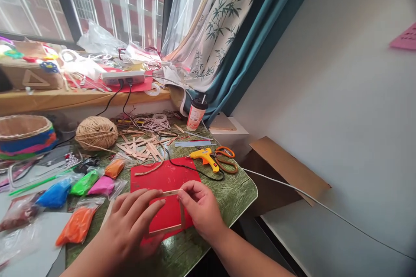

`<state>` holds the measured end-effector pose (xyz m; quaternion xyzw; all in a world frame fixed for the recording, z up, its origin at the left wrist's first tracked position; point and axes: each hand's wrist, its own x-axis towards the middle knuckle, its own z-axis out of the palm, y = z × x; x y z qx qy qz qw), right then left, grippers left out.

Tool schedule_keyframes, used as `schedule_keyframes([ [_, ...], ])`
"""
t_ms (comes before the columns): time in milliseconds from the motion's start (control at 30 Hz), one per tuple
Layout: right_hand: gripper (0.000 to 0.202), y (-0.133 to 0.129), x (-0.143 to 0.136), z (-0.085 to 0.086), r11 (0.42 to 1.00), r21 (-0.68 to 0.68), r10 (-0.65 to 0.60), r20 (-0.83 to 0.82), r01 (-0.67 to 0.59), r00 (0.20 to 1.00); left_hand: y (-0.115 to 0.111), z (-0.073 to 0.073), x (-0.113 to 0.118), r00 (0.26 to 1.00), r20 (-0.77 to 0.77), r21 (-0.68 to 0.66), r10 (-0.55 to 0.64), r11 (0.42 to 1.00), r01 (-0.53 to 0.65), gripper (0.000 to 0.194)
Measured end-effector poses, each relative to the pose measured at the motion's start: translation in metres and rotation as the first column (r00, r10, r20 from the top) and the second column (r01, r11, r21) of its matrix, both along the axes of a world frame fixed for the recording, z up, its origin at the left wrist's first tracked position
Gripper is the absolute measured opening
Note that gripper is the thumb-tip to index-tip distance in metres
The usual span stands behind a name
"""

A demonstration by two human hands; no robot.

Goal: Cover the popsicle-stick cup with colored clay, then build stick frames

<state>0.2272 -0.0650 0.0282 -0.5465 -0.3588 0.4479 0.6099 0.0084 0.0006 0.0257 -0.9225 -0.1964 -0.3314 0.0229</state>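
Observation:
A small rectangular frame of wooden craft sticks (166, 228) is held over a red sheet (159, 175) on the table. My right hand (203, 207) pinches its far right corner between thumb and fingers. My left hand (134, 216) is closed around the frame's left side, fingertips at the far stick; its thumb and that side are hidden. Beyond the sheet lies a yellow hot glue gun (205, 158), its black cord looping past the sheet's right edge. Orange-handled scissors (226, 159) rest beside it. Loose craft sticks (139, 147) lie scattered behind the sheet.
A ball of twine (96, 133) and a paper cup with a straw (196, 114) stand farther back. Bags of coloured clay (77, 223) lie left. A power strip (122, 78) sits on the cluttered windowsill. A cardboard box (286, 169) stands beyond the table's right edge.

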Motion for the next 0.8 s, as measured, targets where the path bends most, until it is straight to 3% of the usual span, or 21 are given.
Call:
schedule_keyframes([
  [100, 0.036, -0.007, -0.004, 0.007, 0.997, 0.080, -0.013, 0.067, 0.008, 0.998, 0.000, 0.003, -0.003, 1.000, 0.012, 0.067, -0.022, 0.998, 0.021, 0.052],
  [267, 0.035, -0.011, -0.008, 0.011, 0.993, 0.115, -0.031, 0.134, 0.015, 0.991, -0.002, 0.004, -0.004, 0.999, 0.043, 0.071, 0.007, 0.997, -0.011, 0.049],
  [600, 0.029, -0.007, -0.012, 0.012, 0.993, 0.114, -0.038, -0.016, 0.040, 0.999, 0.000, 0.005, -0.007, 0.999, 0.040, 0.099, 0.004, 0.995, -0.008, 0.049],
  [800, 0.034, -0.006, -0.013, 0.014, 0.991, 0.125, -0.051, 0.000, 0.050, 0.999, -0.002, 0.003, -0.006, 0.999, 0.051, 0.092, 0.018, 0.995, -0.022, 0.048],
])
